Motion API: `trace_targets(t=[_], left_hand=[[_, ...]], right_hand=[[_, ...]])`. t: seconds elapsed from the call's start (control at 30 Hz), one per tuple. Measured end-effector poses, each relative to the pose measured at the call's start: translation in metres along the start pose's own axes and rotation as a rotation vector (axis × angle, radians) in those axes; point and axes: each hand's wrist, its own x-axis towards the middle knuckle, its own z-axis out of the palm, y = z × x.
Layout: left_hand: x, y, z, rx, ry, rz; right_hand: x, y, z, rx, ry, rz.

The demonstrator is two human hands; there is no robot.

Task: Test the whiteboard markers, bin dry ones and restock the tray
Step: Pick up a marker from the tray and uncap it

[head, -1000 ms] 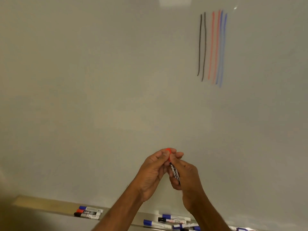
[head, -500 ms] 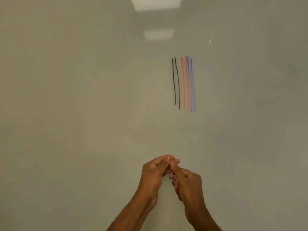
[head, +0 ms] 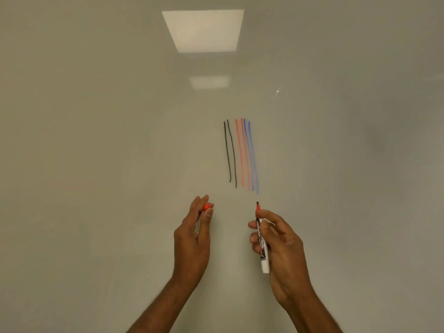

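A: We're looking at the whiteboard (head: 96, 140), and our right hand (head: 281, 251) sits lower right of centre, its grip wrapped around the marker (head: 262, 246).

B: Marker's nearly upright, uncapped, red tip pointing up, just below the test lines (head: 240, 152) and clear of them.

A: Six strokes there in the middle of the frame: two black, two red, two blue, side by side.

B: And our left hand (head: 192, 241), lower centre, has the red cap (head: 207, 207) pinched narrow between thumb and fingertips.

A: The two hands are apart, cap well left of the marker tip.

B: Ceiling-light reflection (head: 203, 30) glares top centre on the board.
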Motion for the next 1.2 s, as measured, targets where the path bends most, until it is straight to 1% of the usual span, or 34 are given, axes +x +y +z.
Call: trace_targets(t=[0.1,0.17,0.2,0.3,0.43,0.57,0.73,0.9,1.0,1.2], left_hand=[[0.014,-0.007,0.002,0.114,0.008,0.128],[0.025,-0.010,0.004,0.165,0.022,0.214],[0.031,-0.011,0.004,0.186,0.030,0.265],[0.052,-0.013,0.008,0.237,0.044,0.399],[0.083,-0.018,0.015,0.312,0.041,0.481],[0.110,-0.021,0.023,0.400,0.063,0.609],[0.119,-0.032,0.031,0.445,0.125,0.723],[0.124,-0.041,0.034,0.492,0.191,0.846],[0.125,-0.045,0.034,0.510,0.196,0.875],[0.126,-0.047,0.035,0.509,0.206,0.904]], right_hand=[[0.017,-0.011,-0.003,0.368,-0.048,0.116],[0.025,-0.017,-0.006,0.492,-0.082,0.142],[0.029,-0.020,-0.008,0.492,-0.095,0.124],[0.036,-0.029,-0.007,0.309,-0.074,0.005],[0.049,-0.038,0.002,-0.036,0.027,-0.234],[0.062,-0.048,0.014,-0.237,0.121,-0.455],[0.082,-0.057,0.024,-0.302,0.131,-0.585],[0.116,-0.057,0.030,-0.454,0.133,-0.713],[0.133,-0.062,0.038,-0.508,0.152,-0.773],[0.152,-0.065,0.042,-0.608,0.193,-0.836]])
